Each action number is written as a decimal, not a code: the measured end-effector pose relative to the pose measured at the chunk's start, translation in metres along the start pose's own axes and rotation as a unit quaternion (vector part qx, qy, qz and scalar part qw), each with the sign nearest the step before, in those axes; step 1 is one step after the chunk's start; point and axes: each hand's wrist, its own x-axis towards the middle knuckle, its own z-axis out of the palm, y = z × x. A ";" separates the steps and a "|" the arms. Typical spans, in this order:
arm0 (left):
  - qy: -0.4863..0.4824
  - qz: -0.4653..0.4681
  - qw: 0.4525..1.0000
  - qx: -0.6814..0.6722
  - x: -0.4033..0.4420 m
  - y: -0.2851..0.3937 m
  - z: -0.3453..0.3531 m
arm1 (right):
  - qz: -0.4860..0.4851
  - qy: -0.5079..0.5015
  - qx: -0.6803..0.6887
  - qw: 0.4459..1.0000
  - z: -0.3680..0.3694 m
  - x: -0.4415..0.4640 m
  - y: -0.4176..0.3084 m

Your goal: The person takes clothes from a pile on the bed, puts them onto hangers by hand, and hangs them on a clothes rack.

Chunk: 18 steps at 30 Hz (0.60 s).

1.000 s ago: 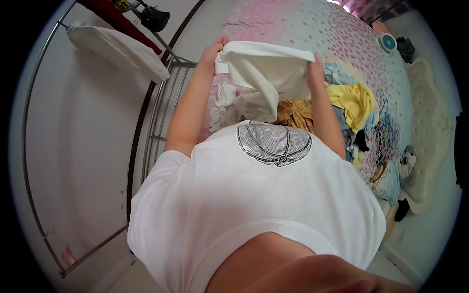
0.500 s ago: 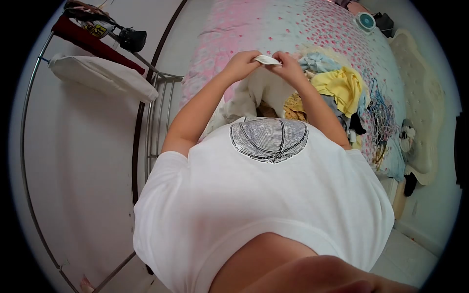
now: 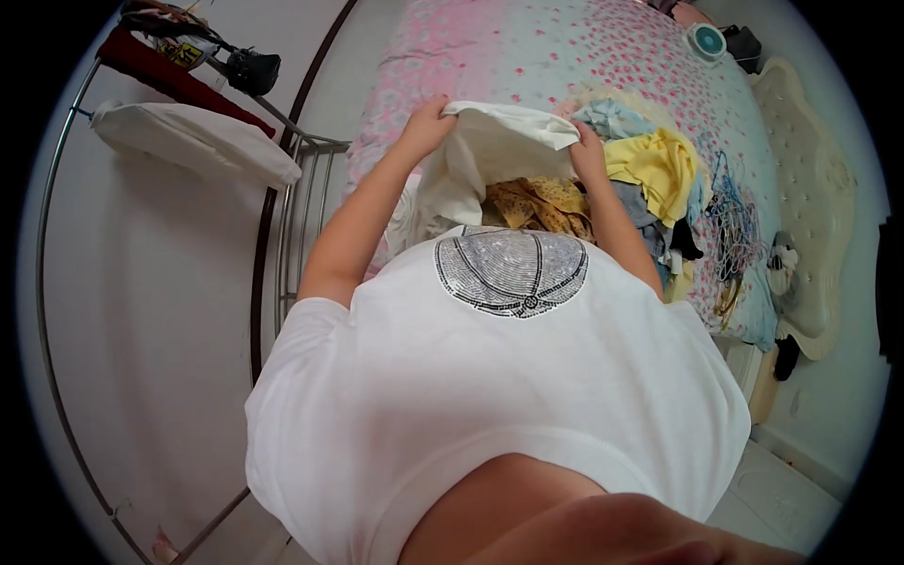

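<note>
A white cloth garment [image 3: 513,132] is stretched between my two hands above the bed; its exact kind I cannot make out. My left hand [image 3: 429,124] is closed on its upper left corner, and my right hand [image 3: 589,151] grips the upper right one. The cloth sags between them and hangs down on the left side. Below it, a mustard-yellow patterned cloth [image 3: 541,202] lies close to my body. Just right of my right hand is a heap with a yellow garment [image 3: 657,169] and a light blue cloth [image 3: 612,118].
The bed has a pink and pale blue flowered sheet [image 3: 527,56]. Tangled wire hangers [image 3: 734,217] lie right of the heap, by the tufted headboard [image 3: 810,188]. A small fan [image 3: 705,42] sits farther back. On the left, a metal rack [image 3: 47,282] holds a hanging white garment [image 3: 193,141].
My hands have moved apart, the left one to the left and the right one to the right. The white garment, bunched before, is now spread between them, and more of the mustard cloth shows.
</note>
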 end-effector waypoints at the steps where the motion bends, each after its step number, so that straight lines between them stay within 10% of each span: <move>1: -0.002 -0.011 0.998 0.065 -0.005 0.012 0.002 | -0.014 -0.013 0.019 1.000 0.001 0.002 -0.006; 5: 0.085 0.252 0.956 0.127 -0.008 0.042 0.032 | -0.114 -0.060 -0.066 0.989 0.015 -0.005 -0.049; 11: -0.108 0.158 0.980 0.059 -0.004 0.065 0.037 | -0.024 -0.100 -0.033 0.994 0.029 -0.018 -0.089; 18: -0.025 0.079 0.997 0.001 -0.003 0.070 0.004 | -0.084 -0.170 -0.158 0.969 0.014 -0.019 -0.078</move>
